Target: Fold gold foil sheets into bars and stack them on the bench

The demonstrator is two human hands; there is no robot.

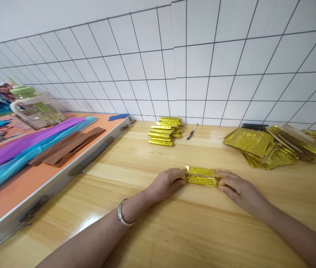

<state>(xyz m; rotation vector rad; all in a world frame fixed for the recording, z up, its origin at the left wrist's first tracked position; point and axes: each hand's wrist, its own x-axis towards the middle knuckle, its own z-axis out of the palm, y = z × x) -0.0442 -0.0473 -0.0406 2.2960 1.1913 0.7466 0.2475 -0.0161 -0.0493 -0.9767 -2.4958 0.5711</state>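
A gold foil sheet [201, 176], folded into a flat strip with a lengthwise seam, lies on the wooden table [158, 230]. Its left end is gripped between the thumb and fingers of my left hand [167, 183], whose wrist wears a silver bracelet [121, 212]. My right hand [236, 188] pinches the right end. Behind the strip sits a pile of narrow folded gold pieces [165, 131]. To the right, flat gold foil sheets [255, 143] are heaped loosely.
A pen [192, 132] lies near the tiled wall. The orange-topped board [91, 145] at left bears purple, blue and brown strips and a clear container [39, 109]. A dark object [255, 126] and plastic-wrapped foil [294, 143] are at back right.
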